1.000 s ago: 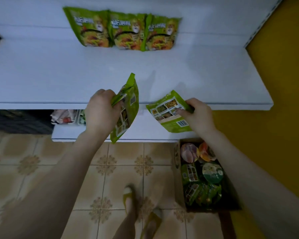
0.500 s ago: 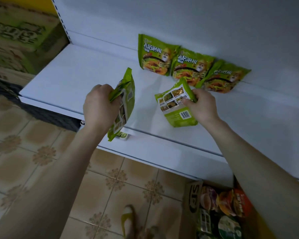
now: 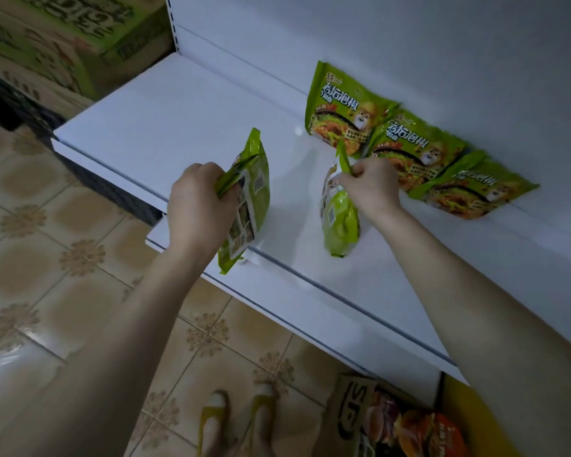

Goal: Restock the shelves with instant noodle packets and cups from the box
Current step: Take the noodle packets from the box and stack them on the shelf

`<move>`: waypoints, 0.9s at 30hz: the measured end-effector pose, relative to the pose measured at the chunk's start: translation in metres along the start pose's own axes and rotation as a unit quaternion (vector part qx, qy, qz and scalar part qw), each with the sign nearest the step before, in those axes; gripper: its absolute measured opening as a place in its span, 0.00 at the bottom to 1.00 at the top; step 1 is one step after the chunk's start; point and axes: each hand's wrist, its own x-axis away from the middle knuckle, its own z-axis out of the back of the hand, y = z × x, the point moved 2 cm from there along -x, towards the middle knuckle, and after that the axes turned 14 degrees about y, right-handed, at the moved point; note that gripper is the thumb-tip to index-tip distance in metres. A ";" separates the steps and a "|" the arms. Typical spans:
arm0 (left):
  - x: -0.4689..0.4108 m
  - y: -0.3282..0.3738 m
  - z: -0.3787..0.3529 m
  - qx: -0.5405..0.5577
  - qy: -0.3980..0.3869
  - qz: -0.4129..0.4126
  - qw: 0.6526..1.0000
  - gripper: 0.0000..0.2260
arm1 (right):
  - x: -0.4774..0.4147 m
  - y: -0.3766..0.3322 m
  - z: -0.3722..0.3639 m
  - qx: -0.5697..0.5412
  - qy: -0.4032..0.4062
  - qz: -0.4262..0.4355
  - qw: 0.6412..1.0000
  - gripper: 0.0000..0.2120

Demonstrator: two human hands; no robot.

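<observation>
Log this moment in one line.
left hand grips left packet | right hand pinches right packet | shelf: three packets at back

left hand (image 3: 197, 206) forward, gripping left packet (image 3: 253, 192) | right hand (image 3: 373, 188) forward, pinching right packet (image 3: 340, 222)

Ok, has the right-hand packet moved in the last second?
Yes. The right hand carried its packet from the shelf front lip in towards the row of three, and turned it edge-on.
</observation>
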 end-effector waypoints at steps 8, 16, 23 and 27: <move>0.003 -0.016 0.009 0.007 0.073 0.034 0.997 0.08 | 0.000 -0.034 -0.066 -0.105 -0.072 -0.076 0.989 0.17; -0.003 -0.030 0.010 -0.027 0.104 0.027 0.994 0.07 | 0.008 -0.051 -0.122 -0.055 -0.167 -0.087 0.981 0.13; -0.003 -0.023 0.003 -0.011 0.111 0.039 0.993 0.06 | -0.012 -0.014 -0.096 -0.185 -0.053 -0.106 0.976 0.09; -0.002 -0.017 -0.003 -0.010 0.107 0.038 0.994 0.06 | -0.021 0.035 -0.077 -0.107 0.014 -0.147 0.983 0.09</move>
